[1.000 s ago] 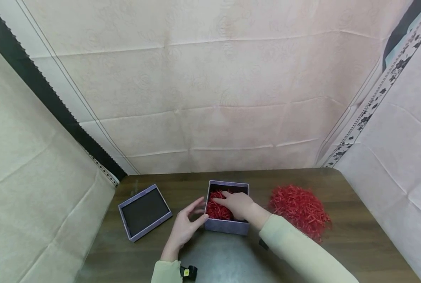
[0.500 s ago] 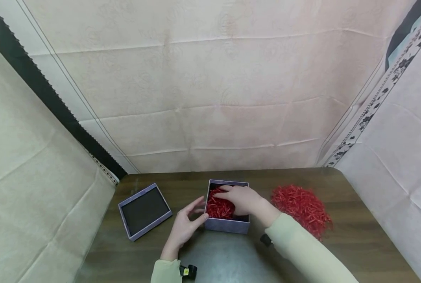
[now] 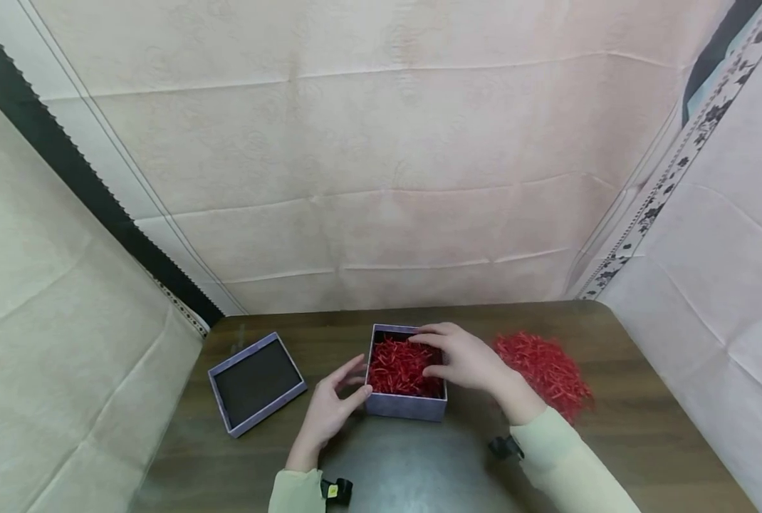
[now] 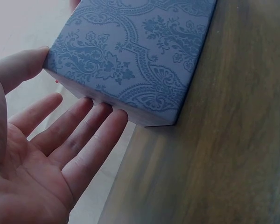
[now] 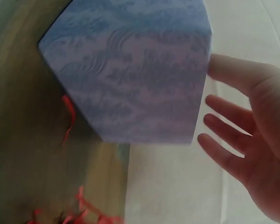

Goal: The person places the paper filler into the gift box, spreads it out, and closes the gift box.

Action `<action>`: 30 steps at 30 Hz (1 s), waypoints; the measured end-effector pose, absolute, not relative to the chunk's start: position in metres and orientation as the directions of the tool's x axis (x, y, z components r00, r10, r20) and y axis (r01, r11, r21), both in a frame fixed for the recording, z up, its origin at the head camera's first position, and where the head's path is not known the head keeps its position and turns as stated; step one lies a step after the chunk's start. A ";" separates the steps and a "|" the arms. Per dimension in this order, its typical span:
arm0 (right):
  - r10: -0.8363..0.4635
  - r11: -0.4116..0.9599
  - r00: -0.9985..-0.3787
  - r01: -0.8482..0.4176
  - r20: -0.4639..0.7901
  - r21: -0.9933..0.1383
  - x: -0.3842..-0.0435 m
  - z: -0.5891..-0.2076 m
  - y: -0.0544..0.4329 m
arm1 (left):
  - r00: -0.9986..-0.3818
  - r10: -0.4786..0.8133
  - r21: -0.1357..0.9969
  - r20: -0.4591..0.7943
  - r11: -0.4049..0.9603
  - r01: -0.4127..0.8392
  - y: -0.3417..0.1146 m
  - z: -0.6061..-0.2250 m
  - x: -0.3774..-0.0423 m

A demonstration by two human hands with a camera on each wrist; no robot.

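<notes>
A lavender-blue box (image 3: 406,407) with a paisley pattern stands on the table, filled with red shredded paper (image 3: 403,367). My left hand (image 3: 331,410) steadies its left side. In the left wrist view, the straight fingertips (image 4: 113,116) touch the box's side and the thumb lies at its corner. Over the box's right rim is my right hand (image 3: 467,358), its fingers spread and relaxed above the shredded paper. The right wrist view shows the thumb and fingers at the box's upper edge, holding nothing visible; the fingertips' far side is partly hidden by the box.
To the left lies the box lid (image 3: 257,385), dark inside face up, set at an angle. A heap of red shredded paper (image 3: 544,374) sits on the right. Loose red strands (image 5: 70,119) lie near the box. Pale cloth (image 3: 387,178) hangs behind the wooden table (image 3: 432,470).
My right hand has risen out of the box's inside and shifted right to its rim. The red paper now spreads across the box instead of bunching left. My left hand has stayed put.
</notes>
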State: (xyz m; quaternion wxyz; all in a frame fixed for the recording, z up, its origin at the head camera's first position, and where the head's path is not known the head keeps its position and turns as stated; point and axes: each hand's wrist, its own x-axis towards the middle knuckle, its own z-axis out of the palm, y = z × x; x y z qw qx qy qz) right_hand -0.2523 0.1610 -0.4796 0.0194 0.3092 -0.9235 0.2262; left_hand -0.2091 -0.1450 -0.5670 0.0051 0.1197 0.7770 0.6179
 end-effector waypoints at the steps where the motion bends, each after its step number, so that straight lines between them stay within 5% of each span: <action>1: -0.545 0.705 -0.816 -0.571 0.196 -0.421 -0.252 -0.482 0.166 | -0.972 0.192 0.962 0.138 0.208 0.178 -0.145 -0.567 -0.209; 13: -0.322 0.741 -0.910 -0.414 0.262 -0.529 -0.234 -0.502 0.237 | -0.976 0.183 0.962 0.121 0.222 0.161 -0.144 -0.563 -0.207; 30: -0.207 0.796 -0.936 -0.329 0.283 -0.508 -0.210 -0.527 0.299 | -0.973 0.190 0.951 0.127 0.254 0.174 -0.144 -0.563 -0.207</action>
